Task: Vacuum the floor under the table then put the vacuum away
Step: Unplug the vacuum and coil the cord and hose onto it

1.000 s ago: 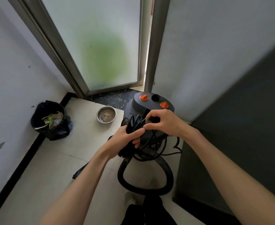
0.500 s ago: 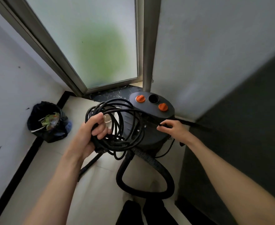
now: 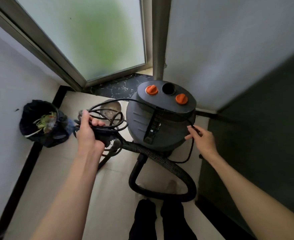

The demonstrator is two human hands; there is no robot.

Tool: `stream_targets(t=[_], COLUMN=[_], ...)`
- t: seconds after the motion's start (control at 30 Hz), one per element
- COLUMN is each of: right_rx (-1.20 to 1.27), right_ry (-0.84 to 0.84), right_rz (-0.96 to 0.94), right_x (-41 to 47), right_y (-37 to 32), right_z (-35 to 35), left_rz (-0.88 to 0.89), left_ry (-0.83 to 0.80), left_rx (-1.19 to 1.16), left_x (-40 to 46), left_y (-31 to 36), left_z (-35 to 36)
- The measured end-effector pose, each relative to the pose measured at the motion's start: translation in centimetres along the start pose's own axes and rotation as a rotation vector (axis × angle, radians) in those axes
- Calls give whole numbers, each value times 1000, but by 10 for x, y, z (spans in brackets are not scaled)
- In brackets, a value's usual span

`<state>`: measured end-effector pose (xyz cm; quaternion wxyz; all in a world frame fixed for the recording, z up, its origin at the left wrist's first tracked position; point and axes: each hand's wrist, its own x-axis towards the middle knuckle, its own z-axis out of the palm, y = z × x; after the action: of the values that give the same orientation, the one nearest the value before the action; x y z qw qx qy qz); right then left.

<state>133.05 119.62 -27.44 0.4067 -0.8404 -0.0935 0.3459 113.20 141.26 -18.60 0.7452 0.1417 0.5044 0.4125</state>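
A dark grey canister vacuum [image 3: 160, 122] with two orange knobs stands in the corner by the glass door. Its black ribbed hose [image 3: 161, 170] loops over the floor tiles in front of it. My left hand [image 3: 89, 130] grips a coiled bundle of black power cord [image 3: 111, 123] to the left of the canister. One strand of cord runs from the bundle over the vacuum's lid to my right hand [image 3: 200, 137], which pinches it at the canister's right side. Below that hand the cord hangs down in a loop.
A black-lined trash bin [image 3: 42, 123] with scraps stands at the left wall. A metal bowl [image 3: 111, 108] sits on the floor behind the cord bundle. A dark cabinet [image 3: 257, 135] closes the right side. My feet [image 3: 160, 220] are at the bottom.
Both hands were together at the vacuum's front on the cord bundle. My left hand has carried the coil out to the left and lower; my right hand has slid along the cord to the canister's right.
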Motion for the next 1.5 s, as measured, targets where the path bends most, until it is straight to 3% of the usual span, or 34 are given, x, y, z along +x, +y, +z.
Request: stream_targets(t=[0.13,0.3,0.43,0.57,0.67,0.87,1.07,1.27,1.5], right_rx=[-546,-917,-966,-733,-550,-297,-267,-129,126], right_ry=[7,-408,-633,-689,-695,-626,-480,-472,-709], right_rz=[-62,-319,-526,-518,-465,-365,-229,-49,108], right_x=[-6,-28,-49,-53,-52,-49,-43,-46,-53], right_y=[-17,-34,-42,-43,-35,-22,-27,-29,-42], right_z=[5,25,38,34,22,9,-26,-42,-51], left_rz=[170,348,509,449,338,107,42,-19,4], left_ry=[-11,-121,-324,-493,-591,-807,-761,-678,-570], left_rx=[353,884,1323,1481,1511,1312,1241,1259,1231], left_x=[-4,-23,-30,-30,-32,-57,-59,-57,-58], left_y=[-36,-65,-88,-108,-116,-117,-102,-99,-106], left_z=[-2,-2,-11,-26,-41,-46,-47,-54,-50])
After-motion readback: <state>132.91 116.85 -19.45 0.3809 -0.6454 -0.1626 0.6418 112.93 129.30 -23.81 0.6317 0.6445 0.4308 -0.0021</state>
